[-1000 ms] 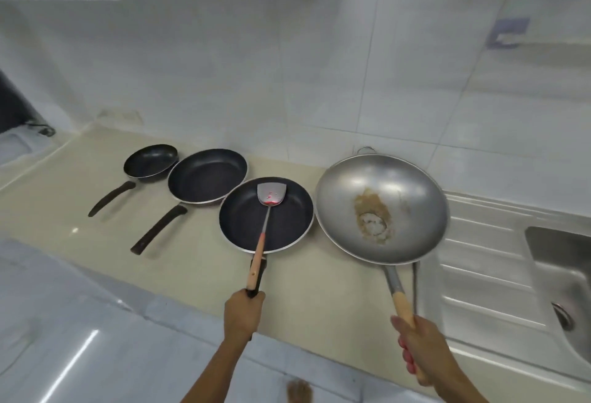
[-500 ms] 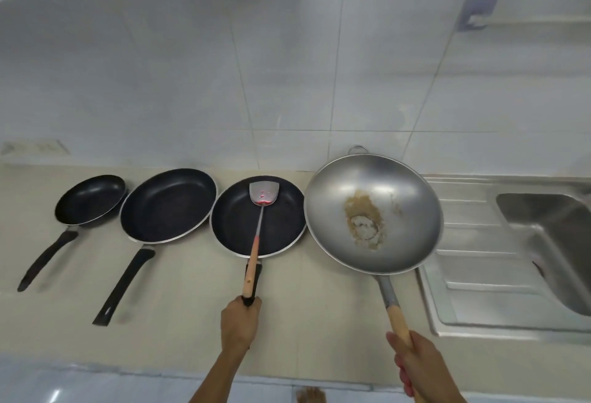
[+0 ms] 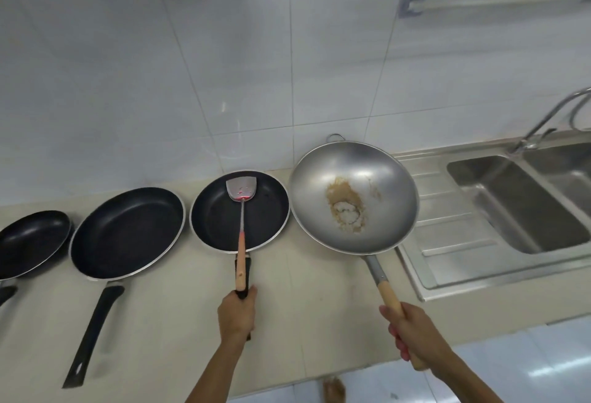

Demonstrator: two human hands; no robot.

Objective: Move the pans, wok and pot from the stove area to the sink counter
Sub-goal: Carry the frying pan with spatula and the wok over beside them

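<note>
A large steel wok (image 3: 377,188) with a brown stain in its bottom hangs tilted just left of the sink drainboard (image 3: 447,233). My right hand (image 3: 412,334) grips its wooden handle. My left hand (image 3: 238,314) is closed around the wooden handle of a metal spatula (image 3: 241,198) together with the black handle of a dark frying pan (image 3: 220,214). The spatula blade lies inside that pan. Two more dark pans sit to the left on the beige counter: a large one (image 3: 128,233) and a small one (image 3: 30,242), partly cut off by the frame.
A steel double sink (image 3: 524,207) with a curved tap (image 3: 543,121) fills the right side. White wall tiles rise behind the counter. The counter's front edge runs below my hands, with a glossy tiled floor beyond it.
The view has swung right, bringing more of the sink and the tap into sight. The wok has shifted slightly right towards the drainboard. Both grips are unchanged.
</note>
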